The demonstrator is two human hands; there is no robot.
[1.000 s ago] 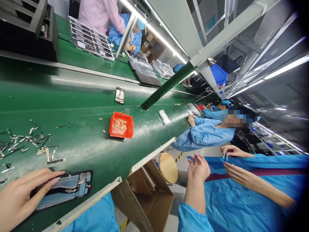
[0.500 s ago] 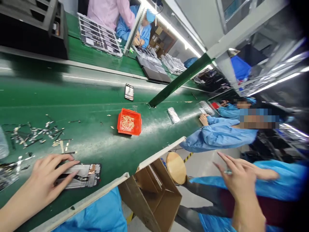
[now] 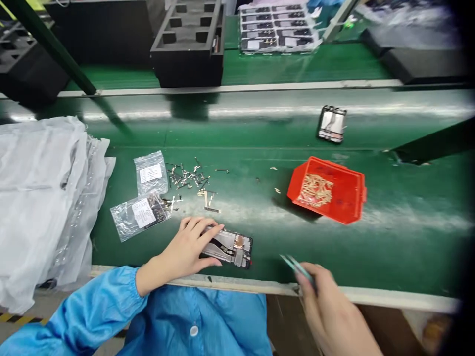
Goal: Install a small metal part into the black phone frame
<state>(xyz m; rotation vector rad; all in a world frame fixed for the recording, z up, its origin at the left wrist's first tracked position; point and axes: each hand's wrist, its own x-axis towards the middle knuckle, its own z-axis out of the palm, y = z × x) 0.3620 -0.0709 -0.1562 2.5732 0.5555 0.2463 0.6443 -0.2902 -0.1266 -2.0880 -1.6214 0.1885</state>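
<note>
While the phone frame (image 3: 229,246) is being pressed flat on the green belt (image 3: 389,237) near its front edge by the spread fingers of the left hand (image 3: 185,249), tweezers (image 3: 297,267) are being pinched in the right hand (image 3: 328,306). White labels are being shown on two clear bags (image 3: 143,205) just beside the left hand, their print too small to be read.

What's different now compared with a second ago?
The right hand has swung in from the side toward the green table, holding tweezers. The left hand still presses the opened phone; the red tray has not moved.
</note>
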